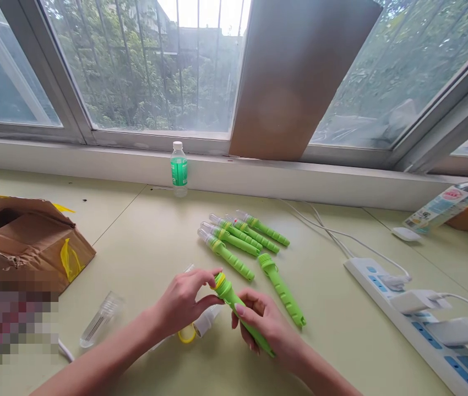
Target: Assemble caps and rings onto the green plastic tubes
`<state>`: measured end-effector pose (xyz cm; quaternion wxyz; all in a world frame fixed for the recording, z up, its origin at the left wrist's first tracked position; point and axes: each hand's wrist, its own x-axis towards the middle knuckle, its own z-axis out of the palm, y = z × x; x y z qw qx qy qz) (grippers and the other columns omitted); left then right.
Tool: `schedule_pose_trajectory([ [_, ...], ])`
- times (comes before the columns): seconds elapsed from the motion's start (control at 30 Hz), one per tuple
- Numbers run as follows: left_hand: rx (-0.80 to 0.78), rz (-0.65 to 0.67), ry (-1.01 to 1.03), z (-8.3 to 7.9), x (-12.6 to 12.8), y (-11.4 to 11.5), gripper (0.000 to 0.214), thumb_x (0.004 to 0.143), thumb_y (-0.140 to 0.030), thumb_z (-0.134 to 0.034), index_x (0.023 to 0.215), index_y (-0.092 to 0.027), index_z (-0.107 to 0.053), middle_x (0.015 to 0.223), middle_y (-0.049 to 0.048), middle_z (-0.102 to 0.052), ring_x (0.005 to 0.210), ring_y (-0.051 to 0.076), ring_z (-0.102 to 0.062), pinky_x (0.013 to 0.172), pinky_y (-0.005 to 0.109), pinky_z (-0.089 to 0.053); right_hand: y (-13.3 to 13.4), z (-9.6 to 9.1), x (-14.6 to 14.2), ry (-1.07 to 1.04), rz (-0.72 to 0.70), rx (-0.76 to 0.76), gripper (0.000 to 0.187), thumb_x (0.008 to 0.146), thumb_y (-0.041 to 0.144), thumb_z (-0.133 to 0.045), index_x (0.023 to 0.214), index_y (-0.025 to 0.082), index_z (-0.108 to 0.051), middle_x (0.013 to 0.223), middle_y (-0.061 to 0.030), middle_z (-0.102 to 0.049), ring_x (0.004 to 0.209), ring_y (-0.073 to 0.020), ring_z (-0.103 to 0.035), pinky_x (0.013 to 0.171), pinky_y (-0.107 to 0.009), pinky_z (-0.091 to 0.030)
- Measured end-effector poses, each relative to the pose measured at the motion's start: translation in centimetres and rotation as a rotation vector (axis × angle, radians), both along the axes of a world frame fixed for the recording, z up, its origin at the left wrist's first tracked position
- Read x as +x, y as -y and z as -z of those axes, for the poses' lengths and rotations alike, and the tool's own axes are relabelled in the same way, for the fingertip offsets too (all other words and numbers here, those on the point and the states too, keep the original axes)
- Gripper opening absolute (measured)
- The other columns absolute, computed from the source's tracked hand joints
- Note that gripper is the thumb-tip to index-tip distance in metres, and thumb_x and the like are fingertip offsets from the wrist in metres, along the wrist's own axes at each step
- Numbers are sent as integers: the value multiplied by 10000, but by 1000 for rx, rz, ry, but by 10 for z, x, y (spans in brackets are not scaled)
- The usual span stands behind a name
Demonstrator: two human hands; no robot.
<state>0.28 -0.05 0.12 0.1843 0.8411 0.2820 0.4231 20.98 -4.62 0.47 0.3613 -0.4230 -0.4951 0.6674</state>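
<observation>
My right hand (265,322) is wrapped round a green ribbed handle (234,300), held slanted above the pale green table (143,247). My left hand (184,300) pinches the yellow ring (218,280) at the handle's top end. Under my left hand lie a loose yellow ring (186,334) and a white part (207,322). One bare green handle (281,289) lies just right of my hands. Beyond it, several finished green handles with clear caps (238,239) lie side by side. A clear cap (101,319) lies to the left.
An open cardboard box (23,242) sits at the left edge. A small water bottle (179,169) stands by the window sill. A white power strip (419,319) with plugs and cables runs along the right. A lying bottle (449,206) is at far right.
</observation>
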Motion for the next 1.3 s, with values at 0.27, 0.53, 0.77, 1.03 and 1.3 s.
schedule_pose_trajectory([
  [0.27,-8,-7,-98,-5,-3,-1,272,770,-260,-730,909,-201,-504,1137,117,-679,932,235,-692,751,337,-562,2,0,-3,122,-14,-27,489,877,580,-464,666,145,-540,625,-1,-571,362,-38,-390,317,-154,-279],
  [0.53,45,-22,-98,-5,1,1,126,851,-176,-625,888,-197,-506,1004,101,-723,870,216,-710,686,300,-553,3,1,-4,142,12,-46,293,822,442,-623,915,200,-488,694,22,-653,315,-33,-383,268,-130,-274],
  [0.77,-26,5,-99,-8,-4,-1,241,787,-244,-714,919,-196,-518,1110,106,-688,949,218,-686,764,314,-550,2,0,-4,123,-12,39,452,858,562,-514,747,132,-602,561,16,-549,413,-75,-461,388,-181,-339],
  [1.03,-122,20,-113,-11,-2,1,233,781,-240,-720,846,-197,-501,977,82,-720,1006,237,-673,748,307,-546,3,1,-4,143,-22,5,446,866,557,-497,699,148,-559,591,24,-528,385,-53,-411,337,-167,-287],
  [1.3,-108,9,-187,-11,-4,1,360,687,-299,-794,886,-199,-510,1139,102,-679,983,258,-675,749,342,-552,0,7,-3,147,9,-97,323,767,399,-676,929,195,-485,623,38,-648,289,-50,-412,249,-141,-294],
])
